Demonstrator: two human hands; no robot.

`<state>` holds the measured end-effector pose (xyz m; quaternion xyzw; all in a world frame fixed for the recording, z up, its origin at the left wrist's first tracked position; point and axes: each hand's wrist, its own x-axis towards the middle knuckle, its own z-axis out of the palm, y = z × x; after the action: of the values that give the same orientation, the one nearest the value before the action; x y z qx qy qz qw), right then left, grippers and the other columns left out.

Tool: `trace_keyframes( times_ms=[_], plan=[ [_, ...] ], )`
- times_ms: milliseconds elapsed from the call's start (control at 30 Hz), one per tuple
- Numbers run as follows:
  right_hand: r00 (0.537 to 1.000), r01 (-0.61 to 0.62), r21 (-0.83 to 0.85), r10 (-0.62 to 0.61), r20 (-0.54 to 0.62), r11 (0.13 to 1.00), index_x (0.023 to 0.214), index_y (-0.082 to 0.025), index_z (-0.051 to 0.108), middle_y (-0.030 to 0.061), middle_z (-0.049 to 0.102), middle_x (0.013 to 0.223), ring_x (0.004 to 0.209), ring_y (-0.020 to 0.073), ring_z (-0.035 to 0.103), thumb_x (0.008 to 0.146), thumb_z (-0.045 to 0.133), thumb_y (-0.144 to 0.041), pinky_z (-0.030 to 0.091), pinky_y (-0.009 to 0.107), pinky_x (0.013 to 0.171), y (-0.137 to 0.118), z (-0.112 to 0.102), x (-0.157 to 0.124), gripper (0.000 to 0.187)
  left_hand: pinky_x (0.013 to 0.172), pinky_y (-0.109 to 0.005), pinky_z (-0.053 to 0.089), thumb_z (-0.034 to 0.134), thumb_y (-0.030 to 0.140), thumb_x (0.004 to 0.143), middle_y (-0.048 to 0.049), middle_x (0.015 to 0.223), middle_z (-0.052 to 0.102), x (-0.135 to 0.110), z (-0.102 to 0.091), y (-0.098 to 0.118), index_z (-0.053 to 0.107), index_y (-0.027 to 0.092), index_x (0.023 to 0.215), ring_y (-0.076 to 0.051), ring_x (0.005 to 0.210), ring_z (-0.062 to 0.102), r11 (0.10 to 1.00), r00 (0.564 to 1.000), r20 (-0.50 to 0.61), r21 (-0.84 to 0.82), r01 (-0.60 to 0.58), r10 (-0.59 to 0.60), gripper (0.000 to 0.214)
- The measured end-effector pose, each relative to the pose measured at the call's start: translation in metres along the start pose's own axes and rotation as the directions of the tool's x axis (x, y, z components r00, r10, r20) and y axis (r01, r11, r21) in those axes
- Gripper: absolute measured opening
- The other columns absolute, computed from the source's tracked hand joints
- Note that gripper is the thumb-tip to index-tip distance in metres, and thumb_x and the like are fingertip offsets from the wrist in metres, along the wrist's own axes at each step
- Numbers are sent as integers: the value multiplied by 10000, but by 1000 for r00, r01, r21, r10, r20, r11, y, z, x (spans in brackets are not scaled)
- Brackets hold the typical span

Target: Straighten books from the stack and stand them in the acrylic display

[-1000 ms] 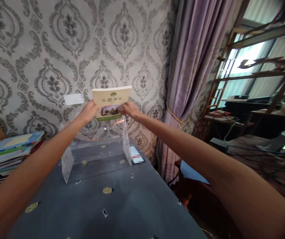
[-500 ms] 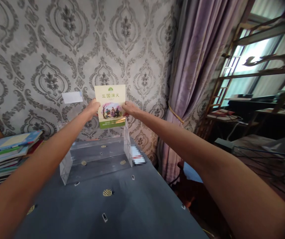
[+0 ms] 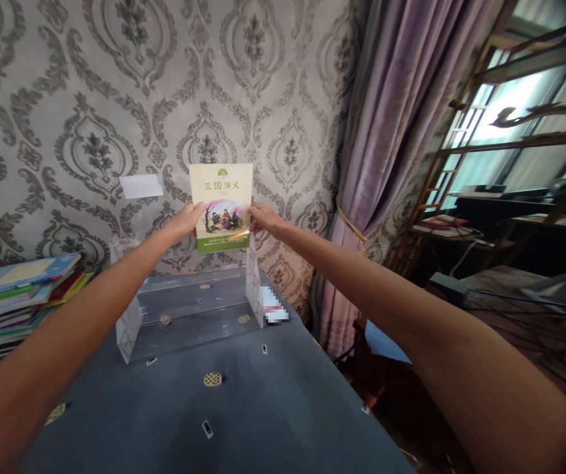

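A cream and green book (image 3: 222, 217) with Chinese characters and a picture of people under a pink tree stands upright in the air, its cover toward me. My left hand (image 3: 189, 218) grips its left edge. On the right edge, my right hand (image 3: 264, 218) has its fingers closed round the book. Below and behind the book is a clear plastic rack (image 3: 126, 329) on the table, with transparent side panels. Whether the book touches the rack cannot be made out.
A stack of books (image 3: 16, 296) lies at the left beyond my forearm. The dark table cover (image 3: 164, 421) carries printed pineapples. A blurred-out white item (image 3: 274, 306) lies right of the rack. A purple curtain (image 3: 386, 118) hangs by the patterned wall (image 3: 287, 79); wooden shelving (image 3: 534, 141) stands at right.
The view has shifted slightly. Both hands still hold the book, which sits a touch higher and further right in the picture. The rack stays in place on the table.
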<state>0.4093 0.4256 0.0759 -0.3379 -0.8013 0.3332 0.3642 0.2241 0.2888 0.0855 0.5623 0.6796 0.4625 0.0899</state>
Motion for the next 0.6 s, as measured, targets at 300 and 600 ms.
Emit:
trace_keyframes(
  times_ms=[300, 600],
  plan=[
    [998, -51, 78, 54, -33, 996, 849, -156, 609, 76, 672, 837, 574, 143, 644, 927, 470, -221, 497, 228, 526, -5, 2, -12, 173, 906, -372, 525, 467, 587, 906, -98, 1088, 747, 2, -1, -9, 608, 189, 1305, -302, 1036, 664, 992, 993, -41, 58, -110, 112, 582],
    [997, -36, 75, 41, -64, 997, 841, -155, 608, 62, 674, 857, 578, 122, 638, 925, 448, -208, 490, 202, 517, 0, 4, -11, 188, 930, -360, 499, 416, 609, 915, -100, 1244, 694, -4, -5, -5, 560, 192, 1381, -307, 1075, 651, 975, 991, -16, 181, -128, 133, 642]
  ],
)
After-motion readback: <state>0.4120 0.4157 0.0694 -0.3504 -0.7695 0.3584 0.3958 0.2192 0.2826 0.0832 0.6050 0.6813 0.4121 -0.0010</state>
